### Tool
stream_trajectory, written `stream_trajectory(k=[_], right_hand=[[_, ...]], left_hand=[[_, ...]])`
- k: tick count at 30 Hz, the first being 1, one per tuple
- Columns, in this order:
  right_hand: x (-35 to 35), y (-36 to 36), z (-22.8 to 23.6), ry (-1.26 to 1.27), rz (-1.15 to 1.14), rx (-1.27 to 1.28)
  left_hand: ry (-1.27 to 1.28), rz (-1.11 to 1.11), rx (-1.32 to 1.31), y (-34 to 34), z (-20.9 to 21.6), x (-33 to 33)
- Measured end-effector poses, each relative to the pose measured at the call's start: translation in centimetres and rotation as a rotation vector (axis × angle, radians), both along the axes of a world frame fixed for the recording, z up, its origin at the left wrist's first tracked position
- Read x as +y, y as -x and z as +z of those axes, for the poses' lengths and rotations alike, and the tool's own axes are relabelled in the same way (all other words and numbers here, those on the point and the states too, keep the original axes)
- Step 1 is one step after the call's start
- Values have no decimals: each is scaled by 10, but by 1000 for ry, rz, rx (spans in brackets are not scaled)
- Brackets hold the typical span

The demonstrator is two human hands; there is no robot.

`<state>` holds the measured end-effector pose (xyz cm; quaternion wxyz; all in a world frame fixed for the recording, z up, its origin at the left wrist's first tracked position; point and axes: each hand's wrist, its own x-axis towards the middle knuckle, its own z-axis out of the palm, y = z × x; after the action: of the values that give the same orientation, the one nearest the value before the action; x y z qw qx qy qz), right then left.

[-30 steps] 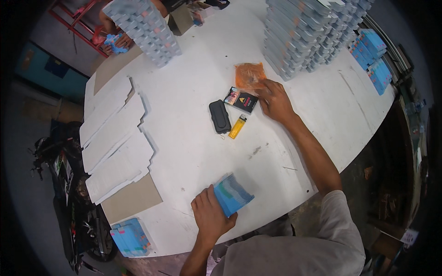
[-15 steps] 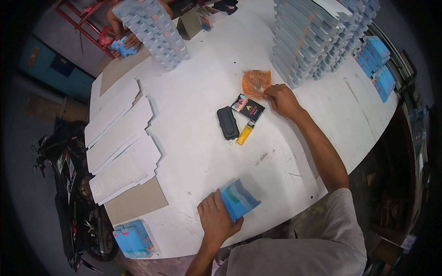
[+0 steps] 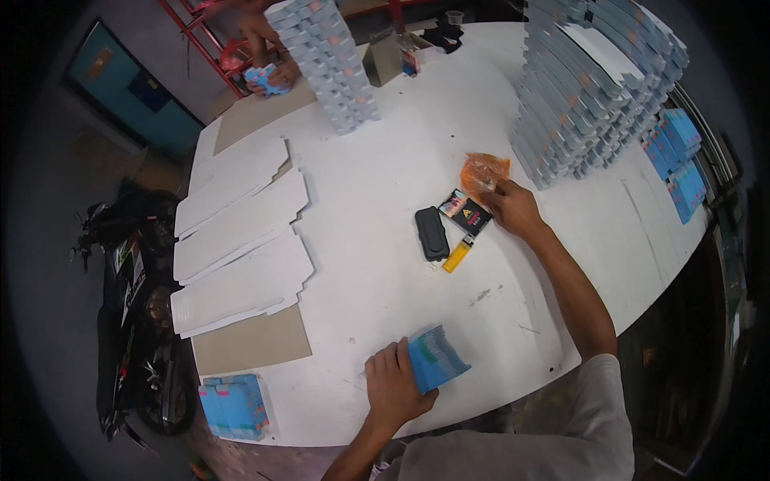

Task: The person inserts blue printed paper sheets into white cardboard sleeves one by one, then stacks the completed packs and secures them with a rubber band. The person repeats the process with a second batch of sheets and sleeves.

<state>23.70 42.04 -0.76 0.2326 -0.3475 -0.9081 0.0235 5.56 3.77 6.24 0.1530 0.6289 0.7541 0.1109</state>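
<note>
Your left hand [image 3: 395, 386] is gripping a fanned stack of blue flat cartons [image 3: 435, 357] at the table's [image 3: 385, 136] near edge — pinning it steady. Your right hand [image 3: 513, 208] is reaching far right, fingers pinching an orange packet [image 3: 483, 170] beside a yellow lighter [image 3: 457, 256].

Head camera looks steeply down, from well above, on the white table [image 3: 385, 264].

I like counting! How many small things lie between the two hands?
3: a black case, a yellow lighter below it, a black packet beside the right hand.
</note>
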Motion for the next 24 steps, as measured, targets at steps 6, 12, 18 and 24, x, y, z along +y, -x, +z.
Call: stream_trajectory(k=[6,12,18,24], right_hand=[[-2,3,-12,-84,-66,107],[1,-8,-12,122,-78,116],[-9,-13,0,14,-45,302],[-20,-32,16,503,-171,589]], left_hand=[[-39,-15,21,-1,-1,1],[-91,-9,22,-1,-1,0],[-116,-21,16,0,-1,1],[-50,-39,25,0,-4,2]])
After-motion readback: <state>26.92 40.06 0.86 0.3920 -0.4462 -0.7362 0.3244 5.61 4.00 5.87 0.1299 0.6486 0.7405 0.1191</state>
